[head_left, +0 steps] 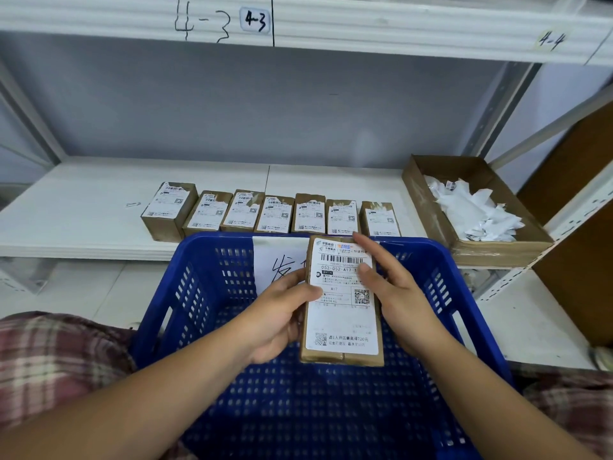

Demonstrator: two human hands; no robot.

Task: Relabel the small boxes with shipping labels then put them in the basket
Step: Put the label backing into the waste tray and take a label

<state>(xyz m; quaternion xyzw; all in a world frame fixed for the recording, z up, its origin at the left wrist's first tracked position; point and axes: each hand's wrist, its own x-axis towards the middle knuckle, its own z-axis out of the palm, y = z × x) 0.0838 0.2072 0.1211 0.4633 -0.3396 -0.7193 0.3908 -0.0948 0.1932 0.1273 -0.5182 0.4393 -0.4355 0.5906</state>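
Note:
I hold a small brown box (343,327) with a white shipping label on top, above the blue plastic basket (205,293). My left hand (282,313) grips the box along its left edge, thumb lying across the label. My right hand (388,283) lies along the box's right side with straight fingers, thumb pressing on the label near the barcode. Several more small labelled boxes (275,214) stand in a row on the white shelf (83,207) just behind the basket.
A shallow cardboard tray (431,200) with torn white label scraps sits on the shelf at the right. A paper tag with handwriting hangs on the basket's far wall. Shelf uprights stand left and right; a brown panel rises at far right.

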